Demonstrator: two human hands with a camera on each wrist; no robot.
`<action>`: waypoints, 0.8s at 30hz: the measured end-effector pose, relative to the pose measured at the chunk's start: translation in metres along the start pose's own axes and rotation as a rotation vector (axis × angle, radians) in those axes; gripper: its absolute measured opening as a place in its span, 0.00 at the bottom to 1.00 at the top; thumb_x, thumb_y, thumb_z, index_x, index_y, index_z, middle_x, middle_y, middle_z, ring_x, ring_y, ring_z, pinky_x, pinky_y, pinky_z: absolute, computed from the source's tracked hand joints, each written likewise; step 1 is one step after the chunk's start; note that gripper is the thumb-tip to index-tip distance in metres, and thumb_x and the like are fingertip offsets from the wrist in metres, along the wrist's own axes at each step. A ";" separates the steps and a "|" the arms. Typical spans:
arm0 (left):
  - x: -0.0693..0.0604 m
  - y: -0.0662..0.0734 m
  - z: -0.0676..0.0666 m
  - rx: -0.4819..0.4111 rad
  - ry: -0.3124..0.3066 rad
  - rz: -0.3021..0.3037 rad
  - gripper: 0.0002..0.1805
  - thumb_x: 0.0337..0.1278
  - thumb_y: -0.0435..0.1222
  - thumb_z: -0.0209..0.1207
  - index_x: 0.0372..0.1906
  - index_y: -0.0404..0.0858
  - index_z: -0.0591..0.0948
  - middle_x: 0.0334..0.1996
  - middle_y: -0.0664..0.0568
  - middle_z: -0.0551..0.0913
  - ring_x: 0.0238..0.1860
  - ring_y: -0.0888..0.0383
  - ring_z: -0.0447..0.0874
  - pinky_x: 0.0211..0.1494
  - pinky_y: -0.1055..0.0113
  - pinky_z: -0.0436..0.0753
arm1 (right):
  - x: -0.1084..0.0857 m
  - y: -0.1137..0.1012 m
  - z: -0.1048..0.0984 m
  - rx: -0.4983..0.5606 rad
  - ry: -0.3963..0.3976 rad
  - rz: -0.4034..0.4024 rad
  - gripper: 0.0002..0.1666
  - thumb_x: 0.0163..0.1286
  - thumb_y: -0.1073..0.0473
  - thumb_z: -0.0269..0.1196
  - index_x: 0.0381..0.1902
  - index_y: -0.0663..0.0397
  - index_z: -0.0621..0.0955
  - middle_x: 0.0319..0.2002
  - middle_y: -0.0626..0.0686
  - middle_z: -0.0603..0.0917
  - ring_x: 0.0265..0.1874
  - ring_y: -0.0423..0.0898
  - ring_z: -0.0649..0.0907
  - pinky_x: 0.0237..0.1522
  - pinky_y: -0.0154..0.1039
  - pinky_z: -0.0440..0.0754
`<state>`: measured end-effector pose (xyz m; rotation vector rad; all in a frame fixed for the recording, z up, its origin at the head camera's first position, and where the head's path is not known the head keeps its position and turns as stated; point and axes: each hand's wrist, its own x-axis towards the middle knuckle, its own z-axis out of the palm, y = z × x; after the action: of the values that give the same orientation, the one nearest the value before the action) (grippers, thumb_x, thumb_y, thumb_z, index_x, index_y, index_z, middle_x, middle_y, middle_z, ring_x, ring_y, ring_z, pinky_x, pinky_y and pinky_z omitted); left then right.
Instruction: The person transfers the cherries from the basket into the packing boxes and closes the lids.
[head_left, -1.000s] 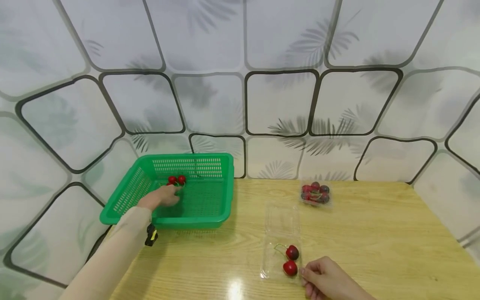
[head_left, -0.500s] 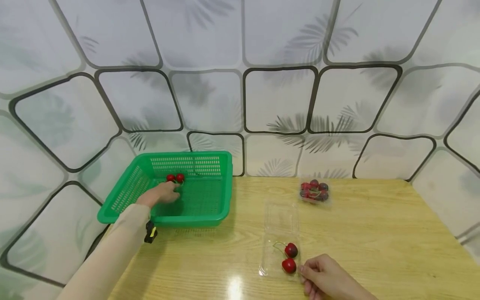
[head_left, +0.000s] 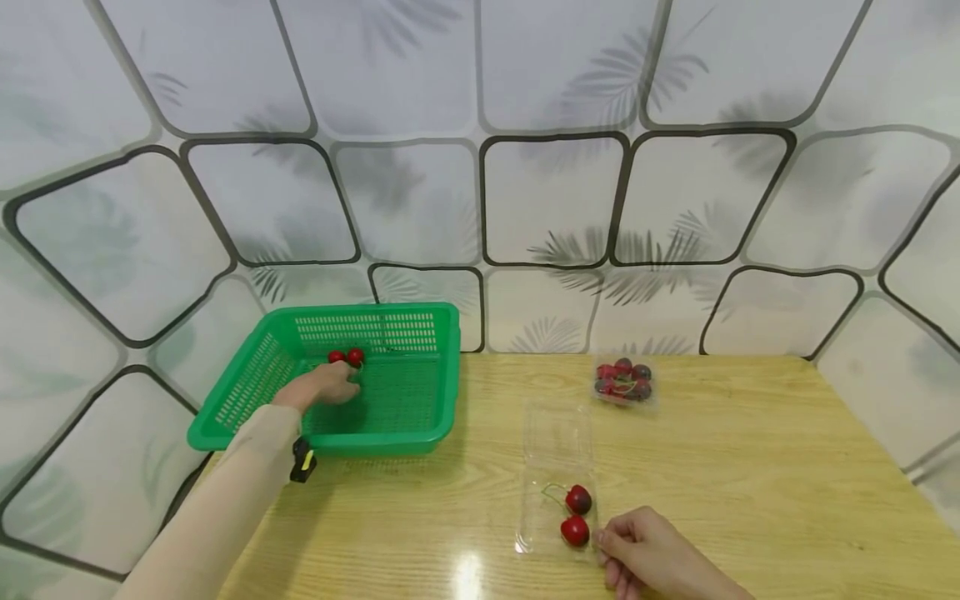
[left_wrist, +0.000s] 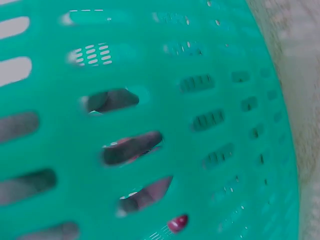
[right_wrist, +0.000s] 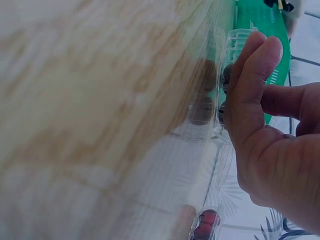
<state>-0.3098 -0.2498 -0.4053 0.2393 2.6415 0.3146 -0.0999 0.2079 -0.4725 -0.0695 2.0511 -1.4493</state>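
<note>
Leaf-printed wall point(head_left: 555, 200), possibly wooden table point(head_left: 750, 467).

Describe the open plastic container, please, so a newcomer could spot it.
On the wooden table, find the green basket. Right of it lies the clear container, its edge at the right hand. Unlike the fuller box farther back, it lies open, with just two cherries.

A pale, leaf-printed wall point(head_left: 555, 200) with dark rounded outlines rises behind the yellowish wood-grain table point(head_left: 720, 483)

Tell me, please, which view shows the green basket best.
The head view, where the green basket appears nearly whole. The left wrist view shows its slotted side close up; the right wrist view, a part behind the right hand.
</note>
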 end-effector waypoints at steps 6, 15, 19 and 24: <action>-0.002 0.000 -0.001 0.007 0.070 0.041 0.27 0.75 0.35 0.48 0.69 0.19 0.69 0.69 0.24 0.69 0.69 0.27 0.69 0.67 0.39 0.76 | 0.000 0.001 0.000 0.020 -0.006 -0.016 0.17 0.80 0.58 0.54 0.34 0.64 0.82 0.21 0.47 0.81 0.19 0.37 0.80 0.21 0.26 0.78; -0.007 0.001 0.000 -0.108 0.310 0.014 0.13 0.67 0.30 0.58 0.29 0.27 0.85 0.20 0.45 0.79 0.19 0.60 0.66 0.26 0.66 0.69 | 0.000 0.000 0.001 0.032 -0.010 -0.017 0.18 0.80 0.59 0.54 0.34 0.64 0.82 0.21 0.47 0.81 0.19 0.37 0.80 0.21 0.26 0.79; -0.011 0.000 -0.002 -0.150 0.384 -0.025 0.13 0.68 0.29 0.56 0.30 0.29 0.87 0.19 0.47 0.82 0.17 0.59 0.70 0.24 0.67 0.69 | 0.000 0.000 0.002 0.054 -0.018 -0.016 0.18 0.81 0.58 0.54 0.34 0.64 0.82 0.22 0.48 0.82 0.18 0.37 0.80 0.22 0.27 0.80; -0.016 0.002 -0.003 -0.101 0.438 -0.029 0.11 0.69 0.31 0.57 0.42 0.28 0.86 0.35 0.36 0.87 0.23 0.54 0.79 0.27 0.62 0.77 | 0.001 -0.001 0.002 0.067 -0.025 -0.024 0.18 0.80 0.58 0.54 0.34 0.64 0.82 0.22 0.48 0.82 0.19 0.36 0.80 0.22 0.27 0.80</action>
<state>-0.2973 -0.2521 -0.3957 0.1064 3.0431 0.5422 -0.0999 0.2060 -0.4727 -0.0843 1.9864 -1.5224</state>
